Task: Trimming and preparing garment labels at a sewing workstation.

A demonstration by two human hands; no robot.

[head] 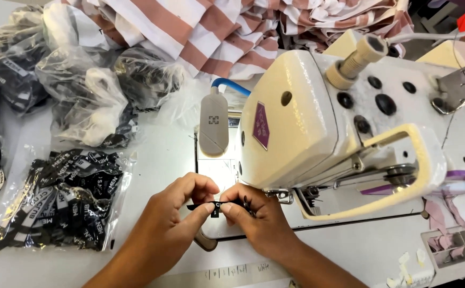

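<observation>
Black label strip (219, 205) pinched taut between left hand (176, 216) and right hand (256, 218), both grips closed on it, just before sewing machine (317, 122) on desk (163, 154); looks mid-alignment, needs steady fingertips.

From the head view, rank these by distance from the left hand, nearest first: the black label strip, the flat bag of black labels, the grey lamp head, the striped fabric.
1. Black label strip: pinched in the left hand and the right hand.
2. Grey lamp head: just above the hands.
3. Flat bag of black labels: on the table to the left. Too close to the lamp to call firmly.
4. Striped fabric: at the table's far edge.
</observation>
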